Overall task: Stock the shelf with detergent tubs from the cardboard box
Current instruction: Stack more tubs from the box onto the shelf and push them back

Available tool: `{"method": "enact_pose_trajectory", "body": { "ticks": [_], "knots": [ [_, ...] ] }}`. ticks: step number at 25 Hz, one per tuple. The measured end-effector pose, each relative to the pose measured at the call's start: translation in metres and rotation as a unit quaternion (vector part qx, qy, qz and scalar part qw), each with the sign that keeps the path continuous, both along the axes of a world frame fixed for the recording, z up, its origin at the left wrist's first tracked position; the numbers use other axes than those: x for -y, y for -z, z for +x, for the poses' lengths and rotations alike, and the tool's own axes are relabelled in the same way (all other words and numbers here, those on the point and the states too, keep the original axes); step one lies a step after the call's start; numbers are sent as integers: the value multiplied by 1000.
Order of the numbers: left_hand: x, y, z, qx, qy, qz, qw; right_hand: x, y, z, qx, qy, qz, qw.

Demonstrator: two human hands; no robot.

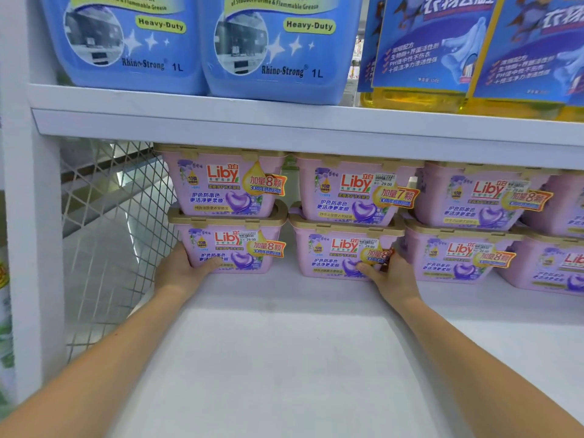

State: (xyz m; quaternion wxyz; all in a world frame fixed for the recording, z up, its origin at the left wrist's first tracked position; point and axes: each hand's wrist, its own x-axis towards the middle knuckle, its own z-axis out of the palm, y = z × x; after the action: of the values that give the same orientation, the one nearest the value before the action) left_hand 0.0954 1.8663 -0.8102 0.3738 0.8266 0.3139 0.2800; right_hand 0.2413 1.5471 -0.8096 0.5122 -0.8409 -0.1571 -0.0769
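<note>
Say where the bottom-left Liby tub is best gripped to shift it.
Grip the bottom-left tub by its two short end walls, coming from the front. Another tub sits on its lid, so no top grip; the left end is free, and a gap separates it from the neighbour.

8 tubs – 2 blue jugs, 2 hands.

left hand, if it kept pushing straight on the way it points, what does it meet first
The left hand is already touching the bottom-left Liby tub at its lower left corner, so that tub comes first. Beyond it, probably the wire mesh back panel, though depth is unclear.
</note>
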Motion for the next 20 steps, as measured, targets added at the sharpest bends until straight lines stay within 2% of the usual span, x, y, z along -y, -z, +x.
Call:
{"method": "enact_pose_trajectory", "body": {
  "ticks": [6, 9, 12, 14, 16, 20],
  "knots": [
    [-1, -1, -3, -6, 29, -26, 999, 0, 4, 1, -15, 12, -12, 1000],
    [-1, 0, -3, 20, 25, -50, 998, 4, -2, -10, -33, 21, 9, 999],
    [2, -3, -7, 55, 1, -85, 995, 23, -8, -29, -57, -17, 27, 998],
    [14, -4, -16, 61, -23, -47, 997, 44, -12, -45, -49, -32, -27, 998],
    [35, -1, -31, 55, -34, 43, 997, 67, -18, -62, -19, -39, -106, 993],
    [83, -9, -73, 15, 19, 173, 985, 116, -31, -96, 58, -53, -249, 965]
  ]
}}
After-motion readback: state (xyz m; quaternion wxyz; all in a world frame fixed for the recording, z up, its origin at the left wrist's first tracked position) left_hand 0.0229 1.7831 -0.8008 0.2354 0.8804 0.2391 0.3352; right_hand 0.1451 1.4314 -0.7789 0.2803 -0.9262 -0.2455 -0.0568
